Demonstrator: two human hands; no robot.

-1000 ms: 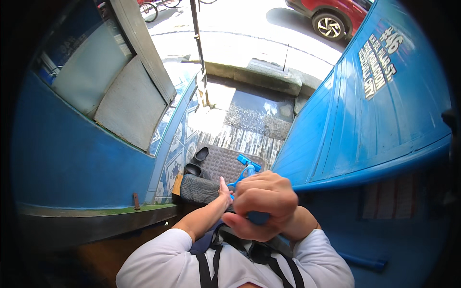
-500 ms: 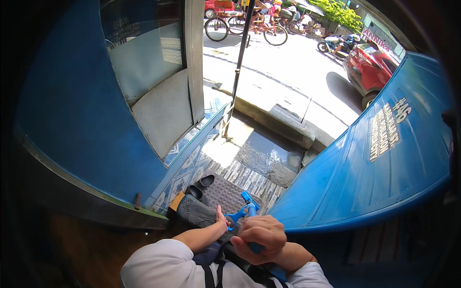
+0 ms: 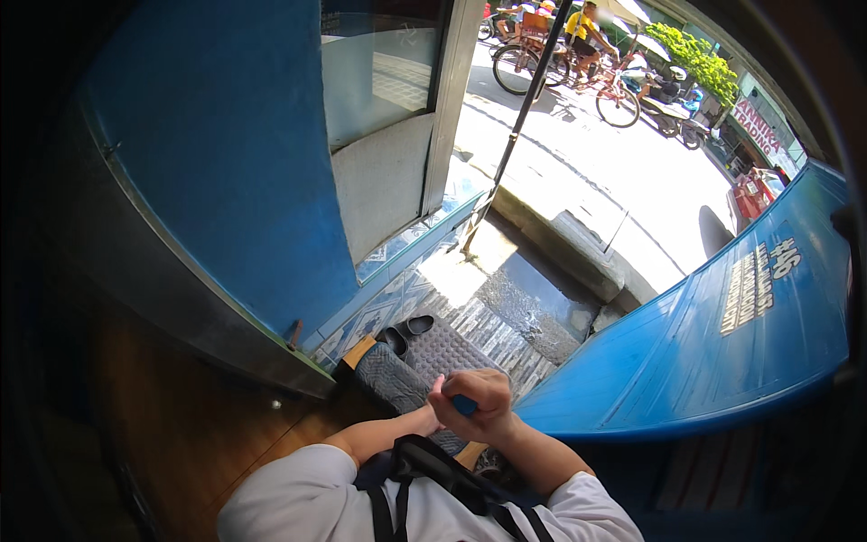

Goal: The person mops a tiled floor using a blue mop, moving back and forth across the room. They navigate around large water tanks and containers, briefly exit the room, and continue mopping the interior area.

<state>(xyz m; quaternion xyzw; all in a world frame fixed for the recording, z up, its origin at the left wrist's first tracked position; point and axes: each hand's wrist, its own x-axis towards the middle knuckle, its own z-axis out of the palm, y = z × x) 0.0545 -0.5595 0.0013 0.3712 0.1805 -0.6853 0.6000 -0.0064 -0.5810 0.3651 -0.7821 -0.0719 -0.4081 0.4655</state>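
Note:
My right hand is closed round a blue handle, whose rounded end shows beside the thumb. The rest of the handled thing is hidden beneath that hand. Just to the left and partly behind it is my left hand; only its wrist side and a fingertip show, so its grip cannot be made out. Under both hands lies a dark quilted step cover. Beyond it a grey studded doormat lies with a pair of black clogs at its left.
A blue door panel stands at the right, a blue wall with a window at the left. Brown wooden flooring is near left. Outside are wet pavement, a thin black pole, and a pedicab with a rider on the street.
My view has turned, so the doorway sits farther right. My hands have come closer together, and the blue looped part seen earlier beyond my right hand is now hidden. The pedicab's rider shows.

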